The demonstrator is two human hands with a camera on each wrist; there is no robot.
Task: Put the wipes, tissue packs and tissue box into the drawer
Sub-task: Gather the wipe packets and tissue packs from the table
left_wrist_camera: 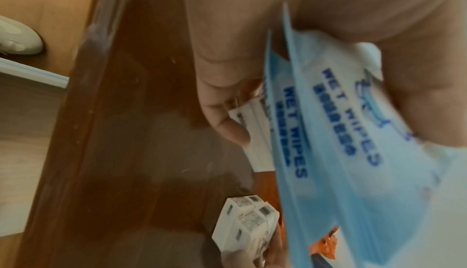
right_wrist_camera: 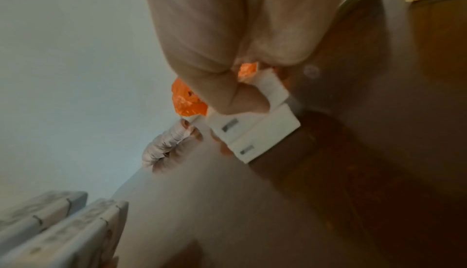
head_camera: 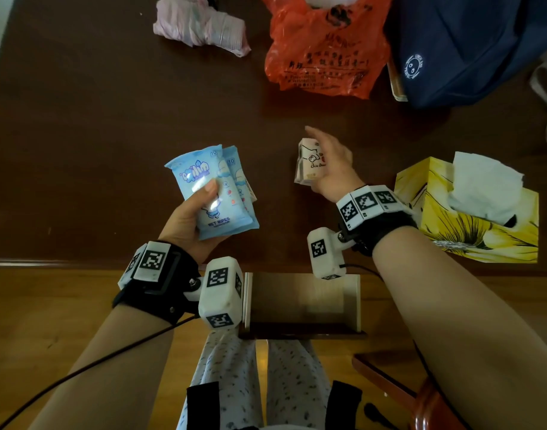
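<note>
My left hand (head_camera: 191, 212) grips two light-blue wet wipes packs (head_camera: 213, 193) fanned together above the dark table; the left wrist view shows the same wipes packs (left_wrist_camera: 341, 142) with a white tissue pack (left_wrist_camera: 252, 132) tucked behind them. To the right, my right hand (head_camera: 328, 169) holds small white tissue packs (head_camera: 309, 162) just over the table top; in the right wrist view two tissue packs (right_wrist_camera: 255, 130) sit side by side under my thumb. A yellow flowered tissue box (head_camera: 470, 212) with a white tissue sticking up stands at the right. Below the table edge an open drawer (head_camera: 303, 302) shows a pale wood bottom.
At the back of the dark wooden table (head_camera: 95, 135) lie a crumpled pink pack (head_camera: 201, 26), an orange plastic bag (head_camera: 325, 48) and a navy bag (head_camera: 464, 48). My patterned trouser legs (head_camera: 260, 383) are under the drawer. A wooden chair part (head_camera: 405, 395) sits lower right.
</note>
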